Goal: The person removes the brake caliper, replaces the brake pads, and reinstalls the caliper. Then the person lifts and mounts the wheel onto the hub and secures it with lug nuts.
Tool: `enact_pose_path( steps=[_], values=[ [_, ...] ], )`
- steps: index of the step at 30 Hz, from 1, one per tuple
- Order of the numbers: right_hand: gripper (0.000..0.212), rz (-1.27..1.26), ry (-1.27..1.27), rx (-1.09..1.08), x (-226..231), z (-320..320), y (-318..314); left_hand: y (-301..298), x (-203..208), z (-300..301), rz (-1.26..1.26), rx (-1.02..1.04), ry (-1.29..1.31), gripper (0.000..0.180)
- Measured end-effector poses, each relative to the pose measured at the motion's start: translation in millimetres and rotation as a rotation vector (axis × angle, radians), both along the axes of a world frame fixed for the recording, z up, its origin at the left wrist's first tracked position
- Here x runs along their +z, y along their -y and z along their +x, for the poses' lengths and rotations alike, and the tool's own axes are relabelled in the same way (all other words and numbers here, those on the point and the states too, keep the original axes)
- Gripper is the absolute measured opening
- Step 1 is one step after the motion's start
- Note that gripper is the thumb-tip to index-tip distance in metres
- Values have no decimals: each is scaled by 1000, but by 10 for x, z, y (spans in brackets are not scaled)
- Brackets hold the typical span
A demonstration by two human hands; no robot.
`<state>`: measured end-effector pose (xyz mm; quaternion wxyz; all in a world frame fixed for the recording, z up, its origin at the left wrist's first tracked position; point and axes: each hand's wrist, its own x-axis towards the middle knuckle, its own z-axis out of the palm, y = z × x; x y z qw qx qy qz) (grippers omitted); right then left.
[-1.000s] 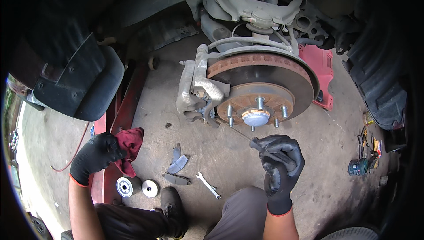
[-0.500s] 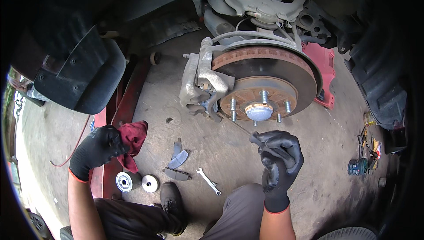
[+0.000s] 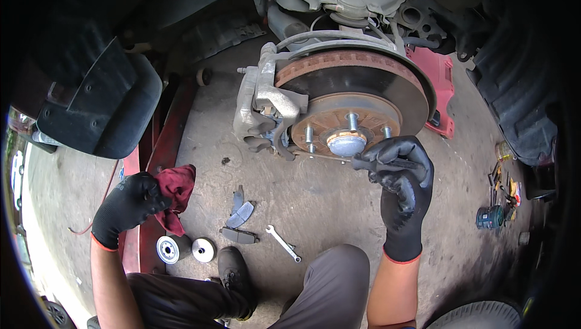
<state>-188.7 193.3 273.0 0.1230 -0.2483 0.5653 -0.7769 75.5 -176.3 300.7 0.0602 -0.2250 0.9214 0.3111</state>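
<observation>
My left hand (image 3: 130, 201), in a black glove, is closed around a crumpled dark red rag (image 3: 175, 193). My right hand (image 3: 402, 175), gloved alike, grips what looks like a screwdriver by its dark handle (image 3: 360, 162). Its thin shaft runs left beneath the hub toward the brake caliper (image 3: 257, 111); I cannot make out whether the tip touches it. Right behind this hand is the rusty-edged brake disc (image 3: 357, 78), with wheel studs and a silver hub cap (image 3: 346, 143) at its centre.
On the concrete floor lie brake pads (image 3: 241, 215), a combination wrench (image 3: 282, 244), an oil filter (image 3: 172, 249) and a round metal part (image 3: 204, 250). A red lift arm (image 3: 172, 138) stands at left. Loose tools and a dark green can (image 3: 489, 218) are far right.
My right hand has moved up and to the right with the screwdriver, whose shaft now lies flatter. The left hand still holds the rag. The whole view has shifted slightly.
</observation>
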Motion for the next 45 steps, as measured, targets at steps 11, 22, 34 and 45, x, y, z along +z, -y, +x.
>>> enact_pose_path(
  steps=[11, 22, 34, 45],
  values=[
    [22, -126, 17, 7, -81, -46, -2, 52, -127, -8, -46, -106, -47, 24],
    [23, 144, 30, 55, 144, -34, -6, 128, -139, 19, 19, -51, 19, 20],
    [39, -48, -125, -173, 22, 348, -351, 4, -419, -82, -25, -154, 109, 19],
    [24, 546, -396, -20, -408, 828, -102, -1758, -1166, -383, 256, -267, -113, 75]
  ],
)
